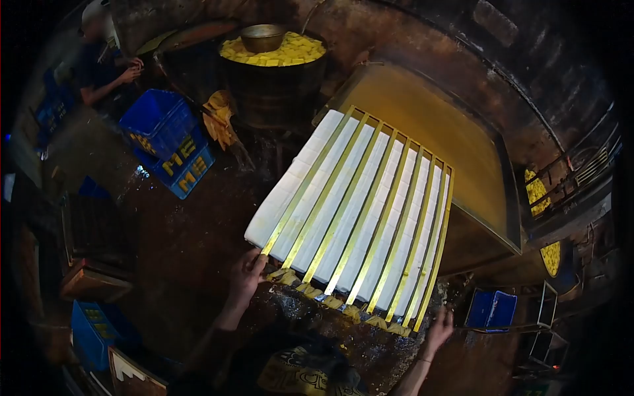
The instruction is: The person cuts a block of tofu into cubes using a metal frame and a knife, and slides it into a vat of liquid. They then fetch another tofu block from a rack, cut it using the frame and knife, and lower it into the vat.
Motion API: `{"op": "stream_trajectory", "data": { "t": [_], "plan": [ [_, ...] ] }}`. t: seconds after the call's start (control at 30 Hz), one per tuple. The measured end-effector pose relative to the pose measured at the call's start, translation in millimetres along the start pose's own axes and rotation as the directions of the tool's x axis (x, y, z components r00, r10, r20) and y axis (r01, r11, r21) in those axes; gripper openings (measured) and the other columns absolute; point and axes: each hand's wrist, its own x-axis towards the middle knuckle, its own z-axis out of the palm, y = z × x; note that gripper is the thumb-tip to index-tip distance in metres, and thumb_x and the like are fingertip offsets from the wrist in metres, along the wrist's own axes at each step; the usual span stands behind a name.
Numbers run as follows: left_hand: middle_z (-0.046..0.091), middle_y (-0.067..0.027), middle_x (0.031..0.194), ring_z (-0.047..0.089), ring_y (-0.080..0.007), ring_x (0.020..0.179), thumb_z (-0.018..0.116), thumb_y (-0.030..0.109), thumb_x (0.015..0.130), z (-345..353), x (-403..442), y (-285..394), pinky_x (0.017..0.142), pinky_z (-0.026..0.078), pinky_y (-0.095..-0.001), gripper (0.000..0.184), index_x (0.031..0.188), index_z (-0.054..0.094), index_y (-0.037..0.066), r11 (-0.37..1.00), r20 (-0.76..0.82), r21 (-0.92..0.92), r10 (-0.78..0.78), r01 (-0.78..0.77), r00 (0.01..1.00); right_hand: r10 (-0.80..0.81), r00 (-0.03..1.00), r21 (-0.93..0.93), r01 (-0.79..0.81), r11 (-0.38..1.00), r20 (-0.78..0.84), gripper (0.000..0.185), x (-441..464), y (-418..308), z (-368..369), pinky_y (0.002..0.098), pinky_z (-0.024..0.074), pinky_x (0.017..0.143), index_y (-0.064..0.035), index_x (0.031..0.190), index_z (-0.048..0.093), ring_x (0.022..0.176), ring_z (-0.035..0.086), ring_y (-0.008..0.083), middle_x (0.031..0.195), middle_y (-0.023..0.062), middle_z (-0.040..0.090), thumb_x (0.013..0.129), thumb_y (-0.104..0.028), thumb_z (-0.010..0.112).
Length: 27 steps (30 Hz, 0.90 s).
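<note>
A yellow slatted frame [362,206] lies over white blocks [297,185] set in rows, at the middle of the view. My left hand [248,276] is closed on the near left corner of the frame. Near its right corner, my right hand [439,329] is apart from the frame, with its fingers spread and nothing in them. Folded tan cloth [343,309] shows along the near edge, below the slat ends.
A vat of brownish liquid [422,125] stands behind the blocks. Farther back, a drum [274,89] holds yellow pieces and a metal bowl [263,38]. Blue crates [158,125] are stacked at left, near another person [102,72]. A blue bin [492,310] is at right.
</note>
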Motion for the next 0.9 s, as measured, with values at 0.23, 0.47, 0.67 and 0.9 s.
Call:
{"op": "stream_trajectory", "data": {
  "t": [0.23,0.47,0.67,0.9],
  "plan": [
    [0.050,-0.0181,0.129,0.042,-0.0352,0.126,0.075,0.017,0.078,77,-47,87,0.107,0.032,-0.0445,0.059,0.129,0.051,0.001,0.464,0.631,0.374,0.507,-0.803,0.587,0.016,0.630,-0.099,0.096,0.990,0.776,0.025,-69,-171,18,0.0252,0.0445,0.067,-0.0063,0.112,0.057,0.074,0.053,0.0120,0.085,0.0036,0.059,0.087,-0.001,0.061],
    [0.068,-0.0094,0.088,0.067,-0.0268,0.082,0.065,0.026,0.092,116,-43,53,0.070,0.052,-0.0349,0.023,0.100,0.065,0.005,0.837,0.896,0.233,0.014,-0.496,0.445,0.070,0.721,0.299,-0.371,0.879,0.689,0.056,-109,-179,16,0.0460,0.0522,0.089,0.0113,0.122,0.052,0.102,0.063,0.0340,0.113,0.0231,0.062,0.080,-0.017,0.075],
    [0.070,-0.0078,0.077,0.066,-0.0140,0.072,0.064,0.024,0.094,179,-33,47,0.068,0.051,-0.0301,0.021,0.101,0.065,0.005,0.936,0.954,0.153,-0.056,-0.316,0.296,0.035,0.884,-0.051,-0.013,0.999,0.467,0.018,-96,-182,40,0.0256,0.0455,0.076,0.0022,0.106,0.064,0.085,0.056,0.0114,0.095,0.0054,0.062,0.092,-0.008,0.060],
    [0.044,-0.0143,0.144,0.033,-0.0332,0.139,0.071,0.047,0.081,236,72,34,0.113,0.027,-0.0514,0.065,0.131,0.057,0.009,0.107,0.864,0.295,0.394,-0.950,0.312,-0.309,0.928,-0.076,0.330,0.941,0.211,0.019,104,-192,94,0.0253,0.0467,0.073,0.0002,0.104,0.066,0.082,0.058,0.0096,0.089,0.0048,0.065,0.093,-0.015,0.061]
  ]
}}
